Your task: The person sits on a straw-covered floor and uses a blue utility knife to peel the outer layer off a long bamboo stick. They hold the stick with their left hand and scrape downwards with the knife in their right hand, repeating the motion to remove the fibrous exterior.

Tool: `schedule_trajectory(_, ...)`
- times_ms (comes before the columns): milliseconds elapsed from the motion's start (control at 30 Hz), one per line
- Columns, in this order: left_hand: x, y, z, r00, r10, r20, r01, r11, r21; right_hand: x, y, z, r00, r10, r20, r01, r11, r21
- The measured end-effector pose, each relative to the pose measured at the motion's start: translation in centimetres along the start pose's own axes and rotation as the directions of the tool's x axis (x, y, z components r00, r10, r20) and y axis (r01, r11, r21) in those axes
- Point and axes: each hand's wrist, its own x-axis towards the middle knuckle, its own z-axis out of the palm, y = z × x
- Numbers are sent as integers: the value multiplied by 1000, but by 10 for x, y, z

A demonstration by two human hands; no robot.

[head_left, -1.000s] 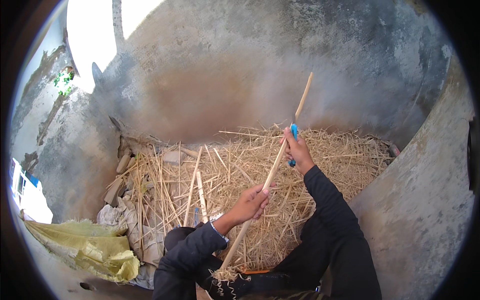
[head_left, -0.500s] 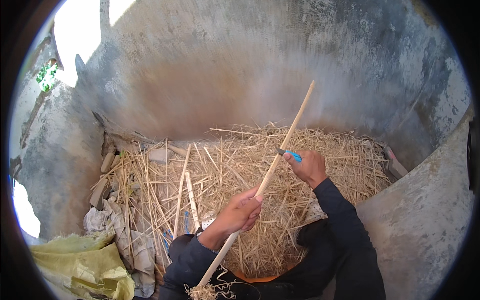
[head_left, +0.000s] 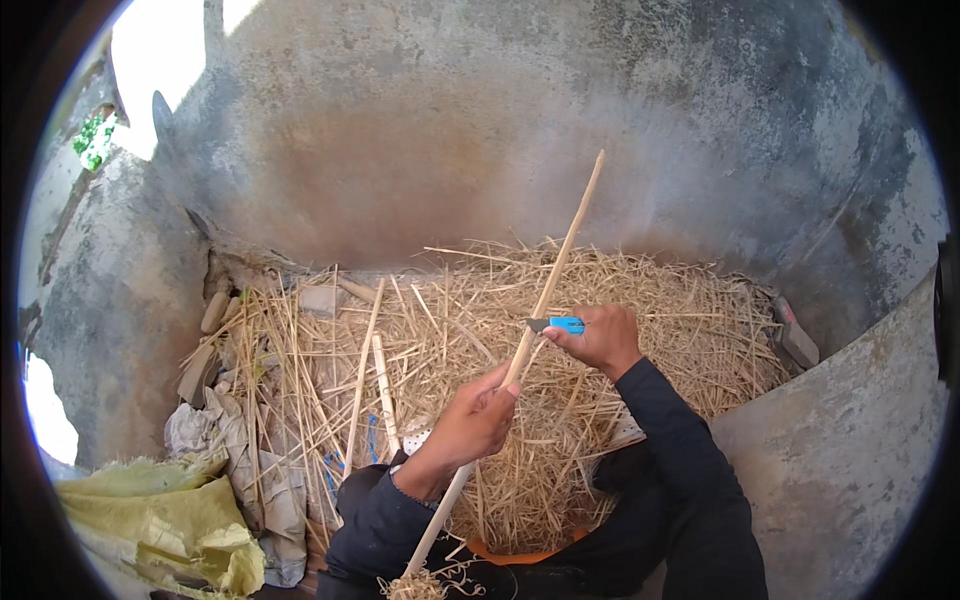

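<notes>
A long pale strip of bamboo or wood (head_left: 563,255) slants from my lap up toward the far wall. My left hand (head_left: 472,428) is wrapped around it below its middle. In my right hand (head_left: 605,338) is a knife with a blue handle (head_left: 568,325); its dark blade lies against the strip just above my left hand. A thin sliver shows near the blade. Curled shavings (head_left: 418,585) bunch at the strip's lower end.
A thick heap of shavings (head_left: 660,310) covers the floor in front of me. Several loose strips (head_left: 366,365) lie to its left, near a yellow-green sack (head_left: 165,520) and stones (head_left: 215,312). A grey wall (head_left: 430,150) rises behind, and another slopes at the right.
My right hand has drawn the knife down the strip toward my left hand. The strip's upper end has shifted slightly left. My left hand keeps its grip.
</notes>
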Motion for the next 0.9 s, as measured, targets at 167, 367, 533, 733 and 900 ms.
schedule_trajectory(167,3,-3,1,1000,-12,-16,12,1000,-4,2,8,4,999,42,-21,-43,997,-71)
schedule_trajectory(367,4,-4,4,1000,-4,-11,4,1000,-11,3,18,7,999,49,-4,-49,993,-106)
schedule_trajectory(533,5,-5,7,999,-5,-37,4,1000,-10,4,23,10,998,27,-52,-32,994,-100)
schedule_trajectory(733,5,-9,7,999,-3,-34,2,999,-36,7,34,15,998,24,-62,-31,993,-116)
schedule_trajectory(900,4,-10,7,1000,1,-12,-1,1000,-27,7,40,16,994,-15,-110,2,992,-124)
